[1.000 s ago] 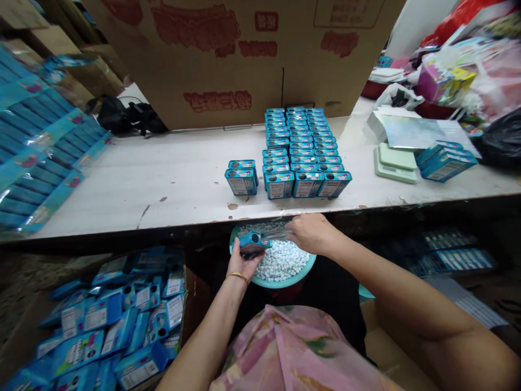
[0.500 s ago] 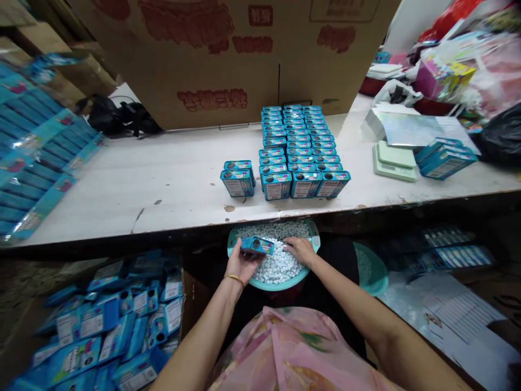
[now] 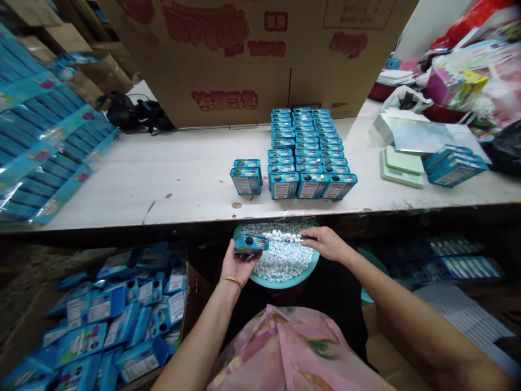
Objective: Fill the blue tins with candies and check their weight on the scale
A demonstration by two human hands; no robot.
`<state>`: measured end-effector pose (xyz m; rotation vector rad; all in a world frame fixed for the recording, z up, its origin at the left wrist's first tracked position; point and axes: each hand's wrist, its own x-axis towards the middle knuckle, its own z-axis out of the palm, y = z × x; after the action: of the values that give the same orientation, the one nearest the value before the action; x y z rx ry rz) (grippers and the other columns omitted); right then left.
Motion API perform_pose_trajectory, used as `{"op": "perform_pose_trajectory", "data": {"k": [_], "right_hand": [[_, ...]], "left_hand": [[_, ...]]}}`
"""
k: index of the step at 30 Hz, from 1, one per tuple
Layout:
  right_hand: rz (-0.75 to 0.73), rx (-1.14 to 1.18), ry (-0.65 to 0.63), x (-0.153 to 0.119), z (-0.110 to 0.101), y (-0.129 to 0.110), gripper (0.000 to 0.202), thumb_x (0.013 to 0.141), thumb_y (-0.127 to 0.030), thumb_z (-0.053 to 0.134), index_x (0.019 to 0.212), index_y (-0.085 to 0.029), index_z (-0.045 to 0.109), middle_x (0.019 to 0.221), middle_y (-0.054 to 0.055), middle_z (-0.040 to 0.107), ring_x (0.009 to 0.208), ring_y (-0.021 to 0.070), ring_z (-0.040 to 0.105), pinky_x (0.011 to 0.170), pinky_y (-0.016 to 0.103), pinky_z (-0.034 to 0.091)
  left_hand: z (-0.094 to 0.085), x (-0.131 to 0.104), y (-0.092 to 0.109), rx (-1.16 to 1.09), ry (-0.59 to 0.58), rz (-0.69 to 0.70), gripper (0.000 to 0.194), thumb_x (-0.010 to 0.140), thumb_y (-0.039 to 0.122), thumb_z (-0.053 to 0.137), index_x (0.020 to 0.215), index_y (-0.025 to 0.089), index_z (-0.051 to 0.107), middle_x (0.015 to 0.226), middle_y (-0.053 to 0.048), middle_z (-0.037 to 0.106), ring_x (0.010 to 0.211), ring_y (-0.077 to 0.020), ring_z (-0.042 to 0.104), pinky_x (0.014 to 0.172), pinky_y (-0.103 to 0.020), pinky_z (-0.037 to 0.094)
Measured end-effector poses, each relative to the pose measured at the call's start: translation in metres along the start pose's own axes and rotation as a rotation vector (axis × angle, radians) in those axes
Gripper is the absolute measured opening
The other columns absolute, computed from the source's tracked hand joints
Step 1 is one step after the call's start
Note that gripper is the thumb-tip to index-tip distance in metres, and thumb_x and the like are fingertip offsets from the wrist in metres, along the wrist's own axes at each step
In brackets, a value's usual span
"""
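My left hand (image 3: 238, 266) is closed around a small blue tin (image 3: 251, 244) with a dark round opening on its top side. It is over the left part of a turquoise basin (image 3: 312, 267) in my lap, filled with small white pellets (image 3: 280, 265). My right hand (image 3: 325, 243) pinches the end of what looks like a scoop, mostly hidden under a heap of white pellets (image 3: 283, 235). That heap is raised just above the basin, to the right of the tin and apart from it.
Rows of blue tins (image 3: 307, 157) stand on the white table (image 3: 195, 179), with a short separate stack (image 3: 246, 178) to their left. A large cardboard box (image 3: 228, 60) is behind them. A pale green scale (image 3: 401, 165) is at right. More tins fill a box (image 3: 109, 320) at lower left.
My right hand has come up out of the pellets and moved right, lifting a heaped scoop. My left hand keeps hold of the tin. The whole view has shifted slightly.
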<state>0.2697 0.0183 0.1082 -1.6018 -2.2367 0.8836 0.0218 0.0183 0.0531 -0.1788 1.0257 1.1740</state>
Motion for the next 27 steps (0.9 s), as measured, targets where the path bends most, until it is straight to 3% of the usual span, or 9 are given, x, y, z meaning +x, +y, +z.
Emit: {"op": "perform_pose_trajectory", "data": {"k": [6,10,15,18,21,24,27], "right_hand": [[-0.027,-0.312,-0.135,0.008,-0.023,-0.047,0.03,0.08,-0.039,0.044,0.1,-0.025,0.06,0.098,0.003,0.064,0.093,0.0202,0.057,0.073,0.028,0.041],[0.054,-0.516,-0.213,0.017,-0.027,-0.077,0.031,0.08,-0.038,0.039,0.086,-0.021,0.065,0.088,0.009,0.065,0.086,0.0245,0.058,0.068,0.032,0.041],[0.062,-0.599,-0.227,0.019,-0.039,-0.1,0.032,0.079,-0.038,0.041,0.087,-0.017,0.064,0.088,0.012,0.064,0.085,0.0247,0.058,0.07,0.032,0.041],[0.052,-0.57,-0.19,0.006,-0.046,-0.082,0.03,0.081,-0.037,0.04,0.092,-0.02,0.062,0.092,0.009,0.063,0.088,0.0231,0.057,0.071,0.031,0.04],[0.114,-0.527,-0.146,-0.012,-0.04,-0.038,0.029,0.082,-0.037,0.04,0.102,-0.026,0.057,0.1,0.004,0.061,0.089,0.0205,0.057,0.071,0.028,0.04],[0.231,-0.543,-0.159,-0.023,-0.013,0.009,0.029,0.083,-0.035,0.038,0.105,-0.027,0.056,0.099,0.004,0.061,0.086,0.0191,0.058,0.07,0.028,0.041],[0.244,-0.51,-0.172,-0.015,0.03,0.034,0.029,0.083,-0.032,0.039,0.108,-0.026,0.054,0.101,0.005,0.06,0.09,0.0175,0.057,0.074,0.026,0.04]], "left_hand": [[0.011,-0.001,-0.017,0.017,0.032,-0.013,0.025,0.074,0.039,0.05,0.076,0.014,0.054,0.083,-0.01,0.055,0.078,-0.0219,0.056,0.066,-0.047,0.051],[0.013,0.0,-0.022,0.043,0.029,-0.014,0.026,0.075,0.039,0.05,0.075,0.014,0.054,0.081,-0.009,0.055,0.076,-0.0208,0.056,0.063,-0.045,0.052],[0.013,0.002,-0.021,0.021,0.031,-0.027,0.027,0.075,0.04,0.05,0.074,0.014,0.054,0.082,-0.01,0.055,0.077,-0.0211,0.056,0.063,-0.044,0.052],[0.011,0.002,-0.015,0.001,0.037,-0.013,0.025,0.073,0.039,0.052,0.076,0.014,0.054,0.084,-0.01,0.054,0.079,-0.0222,0.056,0.064,-0.045,0.052],[0.007,0.002,-0.007,-0.005,0.039,-0.011,0.024,0.073,0.038,0.052,0.078,0.015,0.055,0.085,-0.01,0.055,0.08,-0.0224,0.056,0.064,-0.045,0.051],[0.0,0.003,-0.002,0.017,0.039,0.014,0.021,0.073,0.036,0.053,0.078,0.016,0.056,0.084,-0.009,0.056,0.076,-0.0208,0.057,0.063,-0.043,0.052],[-0.004,0.005,-0.006,0.067,0.041,0.02,0.019,0.073,0.034,0.054,0.079,0.015,0.056,0.082,-0.008,0.057,0.073,-0.0203,0.057,0.06,-0.041,0.052]]}}
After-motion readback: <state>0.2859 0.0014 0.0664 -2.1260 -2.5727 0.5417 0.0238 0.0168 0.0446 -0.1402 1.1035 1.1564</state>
